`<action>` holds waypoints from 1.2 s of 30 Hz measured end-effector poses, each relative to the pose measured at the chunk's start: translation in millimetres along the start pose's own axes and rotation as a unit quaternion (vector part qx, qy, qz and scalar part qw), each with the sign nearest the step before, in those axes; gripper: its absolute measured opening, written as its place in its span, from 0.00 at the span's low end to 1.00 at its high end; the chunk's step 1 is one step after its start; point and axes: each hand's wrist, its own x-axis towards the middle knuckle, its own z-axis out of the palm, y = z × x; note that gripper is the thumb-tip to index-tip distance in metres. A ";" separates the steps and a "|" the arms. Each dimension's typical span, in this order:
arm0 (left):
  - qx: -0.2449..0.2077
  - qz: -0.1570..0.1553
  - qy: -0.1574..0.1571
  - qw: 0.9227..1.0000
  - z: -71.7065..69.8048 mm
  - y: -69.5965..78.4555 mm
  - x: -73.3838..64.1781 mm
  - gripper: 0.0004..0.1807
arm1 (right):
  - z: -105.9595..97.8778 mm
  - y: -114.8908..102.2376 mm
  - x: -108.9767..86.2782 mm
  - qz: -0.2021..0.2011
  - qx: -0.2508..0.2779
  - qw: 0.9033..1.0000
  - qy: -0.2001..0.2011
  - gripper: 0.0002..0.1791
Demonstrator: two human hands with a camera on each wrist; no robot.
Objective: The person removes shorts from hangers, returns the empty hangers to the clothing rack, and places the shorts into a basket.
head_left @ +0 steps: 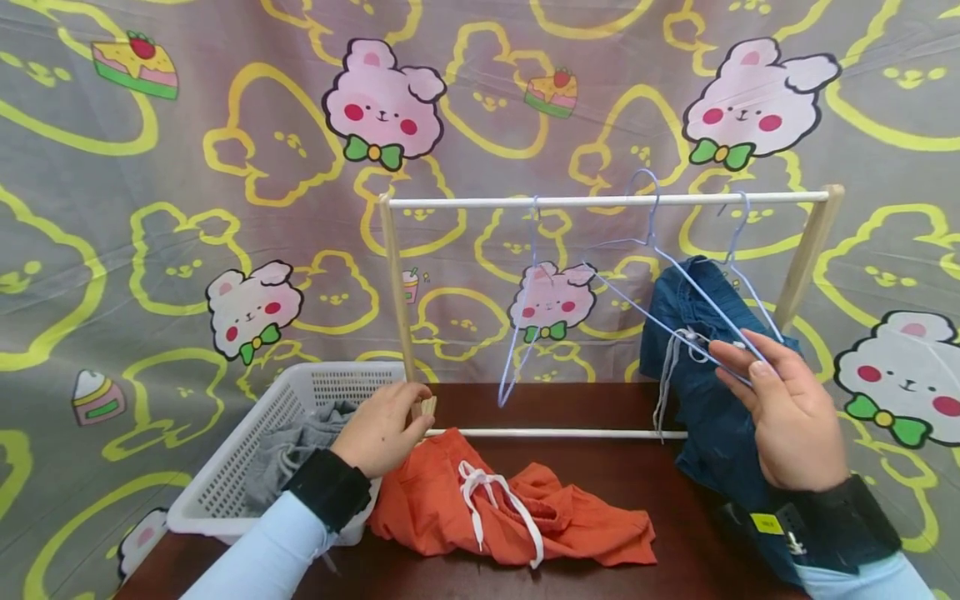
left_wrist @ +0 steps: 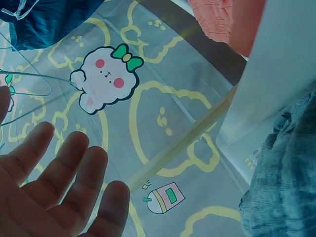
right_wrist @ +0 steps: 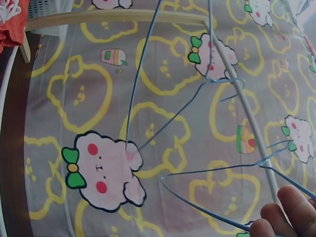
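Note:
My right hand (head_left: 795, 408) pinches the lower corner of a light-blue wire hanger (head_left: 693, 287) between thumb and fingers. This hanger's hook is over the rail of a small rack (head_left: 465, 202), and its other corner points left, also seen in the right wrist view as bare wire (right_wrist: 212, 170). My left hand (head_left: 378, 429) is above the edge of a white basket, near the rack's left leg. In the left wrist view its fingers (left_wrist: 69, 163) are loosely spread, holding nothing. Orange shorts (head_left: 427, 500) with a white drawstring lie on the table below.
Grey clothing (head_left: 292, 458) lies in the white basket (head_left: 206, 527) at left. A bare hanger (head_left: 504, 392) hangs left of the held one. Dark blue drawstring garment (head_left: 708, 400) hangs at the rack's right, behind my right hand. A patterned curtain (head_left: 480, 92) backs the brown table (head_left: 600, 408).

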 end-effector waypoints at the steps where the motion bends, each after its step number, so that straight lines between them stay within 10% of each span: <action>1: 0.001 0.002 0.002 1.000 -0.2 0.1 0.2 0.19 | 2.5 1.5 1.0 -0.004 0.006 1.000 0.000 0.27; 36: 0.040 -0.032 0.031 0.998 -24.5 -34.8 -37.6 0.23 | 31.2 48.1 -13.7 0.030 0.027 0.992 -0.124 0.30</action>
